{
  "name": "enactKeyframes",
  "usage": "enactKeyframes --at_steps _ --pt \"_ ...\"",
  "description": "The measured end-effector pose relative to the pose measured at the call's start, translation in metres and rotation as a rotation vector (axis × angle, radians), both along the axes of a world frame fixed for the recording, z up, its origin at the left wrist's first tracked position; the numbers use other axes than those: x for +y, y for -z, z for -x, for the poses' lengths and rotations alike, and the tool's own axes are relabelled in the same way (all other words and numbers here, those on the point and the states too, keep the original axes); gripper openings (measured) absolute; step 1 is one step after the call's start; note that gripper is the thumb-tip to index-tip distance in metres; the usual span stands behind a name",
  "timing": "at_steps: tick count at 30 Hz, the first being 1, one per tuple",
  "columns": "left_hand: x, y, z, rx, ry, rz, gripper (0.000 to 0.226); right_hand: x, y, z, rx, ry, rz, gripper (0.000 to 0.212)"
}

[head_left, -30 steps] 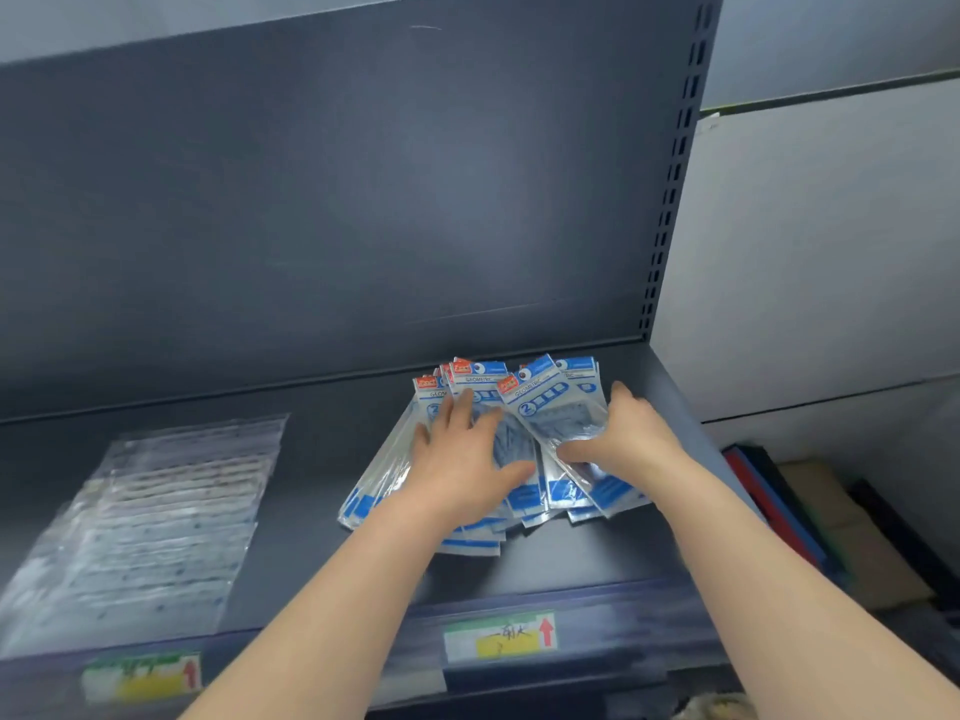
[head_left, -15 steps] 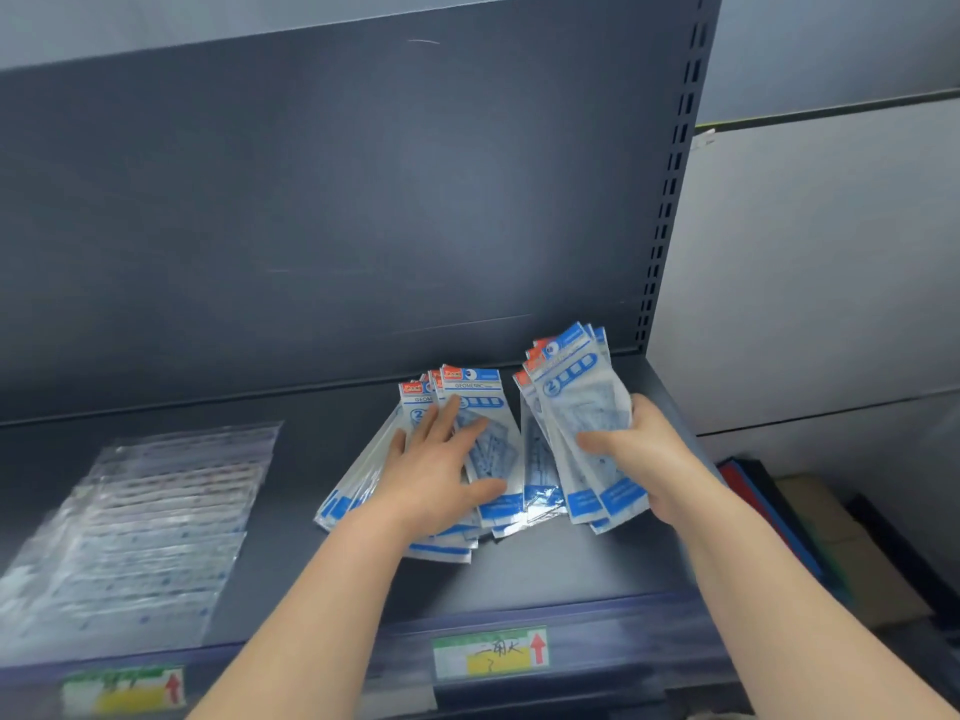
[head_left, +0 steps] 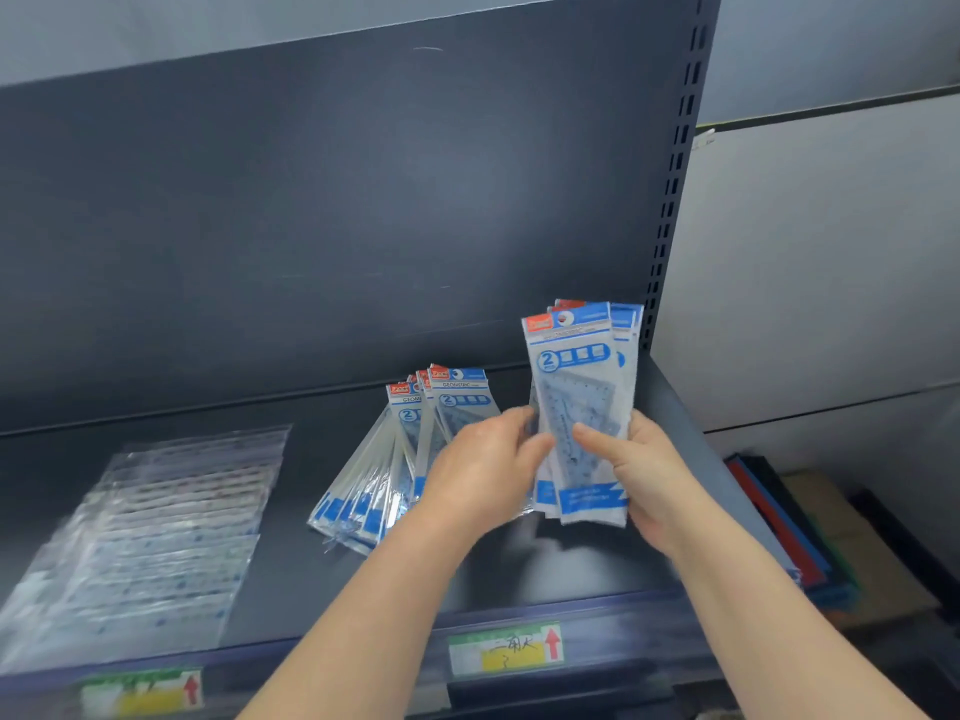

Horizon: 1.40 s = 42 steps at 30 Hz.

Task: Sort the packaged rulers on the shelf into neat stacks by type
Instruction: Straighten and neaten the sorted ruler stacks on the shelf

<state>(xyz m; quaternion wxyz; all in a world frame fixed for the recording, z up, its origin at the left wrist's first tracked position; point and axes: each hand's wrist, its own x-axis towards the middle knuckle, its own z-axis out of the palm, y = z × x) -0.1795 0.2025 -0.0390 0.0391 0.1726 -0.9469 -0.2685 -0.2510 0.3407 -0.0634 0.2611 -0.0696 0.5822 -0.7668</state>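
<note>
— What has changed since half a second ago?
— The right hand (head_left: 649, 475) has lifted its bundle of blue ruler packs (head_left: 582, 402) upright, off the shelf (head_left: 291, 579). The left hand (head_left: 483, 470) has left the fanned pile (head_left: 384, 475) and come across to the bundle.
— And the grips?
— Right thumb across the front, fingers curled behind. The left hand pinches the bundle's left edge. The fanned pile lies mid-shelf, the clear ruler packs (head_left: 150, 537) far left.
</note>
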Motion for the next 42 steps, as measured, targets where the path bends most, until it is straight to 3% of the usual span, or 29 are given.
enactKeyframes --at_steps 3,6,8,11,13,17,22,25,29,35,37,40,42 --pt "-0.022 0.003 -0.002 -0.142 -0.141 0.327 0.047 0.000 0.004 0.011 -0.037 0.106 -0.148 0.019" --pt "-0.024 0.009 -0.002 -0.152 -0.059 0.438 0.039 -0.014 0.008 0.015 -0.038 0.099 -0.269 0.011" --pt "-0.009 0.010 0.003 -0.095 -0.022 0.249 0.034 -0.023 0.011 0.015 -0.066 0.133 -0.292 0.008" --pt "0.010 0.004 0.018 -0.055 -0.154 -0.254 0.036 -0.025 0.007 0.013 -0.125 0.163 -0.239 0.016" --pt "0.013 0.005 0.027 -0.063 -0.195 -0.385 0.038 -0.016 0.003 0.016 -0.141 0.169 -0.212 0.017" --pt "0.013 0.010 0.037 -0.130 -0.210 -0.440 0.029 0.003 -0.003 0.018 -0.146 0.124 -0.216 0.016" --pt "0.016 0.011 0.045 -0.130 -0.264 -0.647 0.024 0.013 -0.004 0.012 -0.084 -0.008 -0.275 0.023" --pt "0.016 0.012 0.042 -0.072 -0.236 -0.727 0.014 0.016 -0.004 0.009 0.119 -0.019 -0.399 0.034" --pt "0.010 0.012 0.035 -0.001 -0.232 -0.811 0.016 0.011 -0.008 0.010 0.401 0.030 -0.595 0.060" --pt "0.003 -0.001 0.021 0.043 -0.210 -1.009 0.020 -0.002 -0.015 0.006 0.409 -0.010 -0.486 0.056" --pt "0.003 -0.002 0.018 0.082 -0.157 -0.982 0.021 -0.007 -0.018 0.001 0.449 -0.050 -0.480 0.058" --pt "0.003 -0.004 0.014 0.177 -0.110 -0.885 0.023 -0.012 -0.022 -0.003 0.624 -0.072 -0.675 0.063" --pt "0.001 -0.007 0.011 0.239 -0.107 -0.890 0.021 -0.013 -0.024 -0.005 0.694 -0.058 -0.691 0.065"
